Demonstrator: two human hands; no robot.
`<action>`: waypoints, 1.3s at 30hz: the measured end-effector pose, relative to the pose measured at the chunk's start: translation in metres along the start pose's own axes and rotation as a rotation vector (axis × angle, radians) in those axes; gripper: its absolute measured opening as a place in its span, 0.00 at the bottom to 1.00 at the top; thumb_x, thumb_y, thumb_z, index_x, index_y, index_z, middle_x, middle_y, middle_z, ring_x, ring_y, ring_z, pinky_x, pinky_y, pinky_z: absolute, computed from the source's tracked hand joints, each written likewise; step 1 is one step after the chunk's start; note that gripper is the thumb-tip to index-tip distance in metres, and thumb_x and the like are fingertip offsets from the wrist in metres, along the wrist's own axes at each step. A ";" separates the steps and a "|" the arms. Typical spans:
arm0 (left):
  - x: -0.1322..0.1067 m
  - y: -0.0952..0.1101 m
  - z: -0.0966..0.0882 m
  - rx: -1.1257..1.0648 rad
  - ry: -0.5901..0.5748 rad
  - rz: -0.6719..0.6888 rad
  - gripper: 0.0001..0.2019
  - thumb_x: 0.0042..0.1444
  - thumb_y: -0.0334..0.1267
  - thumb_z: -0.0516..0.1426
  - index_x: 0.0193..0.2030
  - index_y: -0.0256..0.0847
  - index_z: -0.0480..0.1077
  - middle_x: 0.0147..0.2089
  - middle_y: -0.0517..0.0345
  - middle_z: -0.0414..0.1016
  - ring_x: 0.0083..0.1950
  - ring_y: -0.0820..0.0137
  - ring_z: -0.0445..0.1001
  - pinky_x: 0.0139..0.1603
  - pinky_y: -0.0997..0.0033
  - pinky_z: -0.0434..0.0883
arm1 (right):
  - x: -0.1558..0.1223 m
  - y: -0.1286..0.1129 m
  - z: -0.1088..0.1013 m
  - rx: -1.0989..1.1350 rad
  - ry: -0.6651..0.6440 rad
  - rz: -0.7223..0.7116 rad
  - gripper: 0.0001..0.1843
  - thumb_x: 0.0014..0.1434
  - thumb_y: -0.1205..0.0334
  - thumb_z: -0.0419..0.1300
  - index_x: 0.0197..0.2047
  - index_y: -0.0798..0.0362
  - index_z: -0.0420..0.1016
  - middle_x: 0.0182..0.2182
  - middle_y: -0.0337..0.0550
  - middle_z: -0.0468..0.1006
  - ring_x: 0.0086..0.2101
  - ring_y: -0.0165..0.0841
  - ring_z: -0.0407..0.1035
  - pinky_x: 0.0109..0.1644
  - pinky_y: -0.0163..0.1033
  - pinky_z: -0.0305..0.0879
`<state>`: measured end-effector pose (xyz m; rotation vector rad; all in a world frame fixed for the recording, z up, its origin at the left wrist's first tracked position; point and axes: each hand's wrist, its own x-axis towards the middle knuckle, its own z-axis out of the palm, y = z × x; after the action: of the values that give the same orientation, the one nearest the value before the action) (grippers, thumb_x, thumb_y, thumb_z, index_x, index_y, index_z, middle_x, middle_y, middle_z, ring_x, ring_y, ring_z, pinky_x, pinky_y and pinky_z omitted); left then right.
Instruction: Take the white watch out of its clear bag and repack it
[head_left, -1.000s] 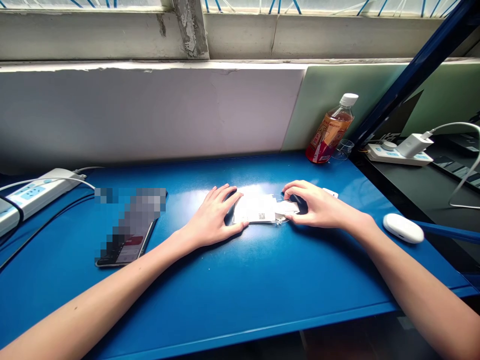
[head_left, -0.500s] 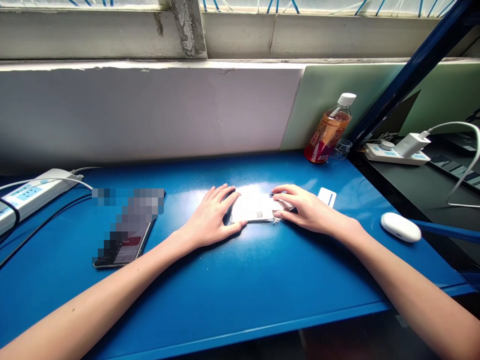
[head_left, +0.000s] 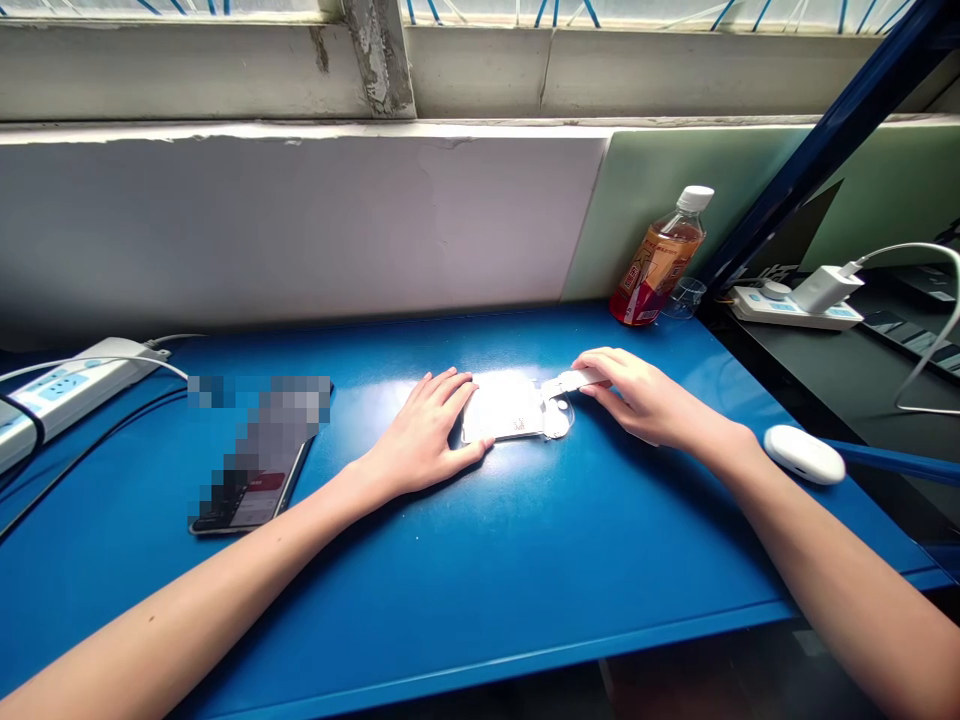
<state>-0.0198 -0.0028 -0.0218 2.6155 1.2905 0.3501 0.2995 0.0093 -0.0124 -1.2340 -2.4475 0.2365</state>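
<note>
A flat white rectangular packet (head_left: 501, 408) with a small printed code lies on the blue table, glaring with reflected light. My left hand (head_left: 427, 430) rests flat at its left end, thumb on the near edge and index finger at the far edge, holding it. From the packet's right end sticks out a clear rounded plastic piece (head_left: 559, 418). My right hand (head_left: 634, 395) pinches a white strip (head_left: 574, 381) that runs to this end, slightly raised. Whether the strip is joined to the packet, I cannot tell. The right fingertips are closed on the strip.
A phone (head_left: 266, 470), partly pixelated, lies left of my left hand. A power strip (head_left: 67, 385) with cables is at the far left. A drink bottle (head_left: 660, 260) stands at the back right. A white rounded case (head_left: 805, 455) sits by the right edge.
My right hand has moved right and slightly away from me, drawing the white strip off the packet's end. The clear rounded piece now shows. A small white card behind my right hand is now mostly hidden.
</note>
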 end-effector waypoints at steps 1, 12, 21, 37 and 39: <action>0.000 0.000 0.000 0.000 -0.001 0.000 0.34 0.61 0.57 0.54 0.66 0.33 0.62 0.69 0.38 0.62 0.73 0.47 0.55 0.73 0.40 0.50 | 0.000 0.000 -0.001 -0.006 0.015 0.009 0.13 0.68 0.61 0.52 0.54 0.50 0.68 0.51 0.53 0.76 0.51 0.46 0.71 0.54 0.53 0.70; -0.001 -0.002 0.001 0.006 -0.007 0.020 0.34 0.62 0.58 0.52 0.67 0.34 0.60 0.70 0.37 0.60 0.73 0.47 0.55 0.73 0.41 0.49 | 0.002 -0.009 0.001 0.014 0.179 -0.010 0.15 0.67 0.62 0.52 0.56 0.50 0.68 0.51 0.53 0.76 0.51 0.47 0.71 0.55 0.54 0.69; 0.001 0.002 -0.009 -0.062 -0.071 -0.042 0.41 0.63 0.60 0.50 0.72 0.28 0.49 0.74 0.31 0.49 0.75 0.47 0.49 0.73 0.43 0.50 | 0.003 -0.005 0.004 0.020 0.171 0.010 0.14 0.68 0.60 0.52 0.55 0.52 0.69 0.50 0.54 0.77 0.49 0.47 0.73 0.53 0.54 0.71; 0.043 0.058 -0.016 0.084 0.132 0.254 0.23 0.65 0.45 0.54 0.62 0.32 0.63 0.59 0.39 0.74 0.57 0.52 0.73 0.62 0.51 0.65 | 0.001 -0.022 0.007 0.287 0.295 -0.031 0.13 0.67 0.54 0.56 0.51 0.50 0.71 0.45 0.51 0.81 0.43 0.41 0.79 0.48 0.47 0.76; 0.042 0.059 -0.016 0.081 0.102 0.238 0.17 0.68 0.40 0.49 0.58 0.34 0.67 0.54 0.41 0.76 0.53 0.54 0.76 0.55 0.54 0.68 | 0.002 -0.028 0.005 0.311 0.312 -0.021 0.13 0.64 0.52 0.60 0.47 0.49 0.74 0.42 0.49 0.82 0.41 0.42 0.79 0.47 0.47 0.76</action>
<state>0.0445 -0.0036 0.0151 2.8615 1.0430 0.4844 0.2758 -0.0058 -0.0074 -1.0244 -2.0640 0.3726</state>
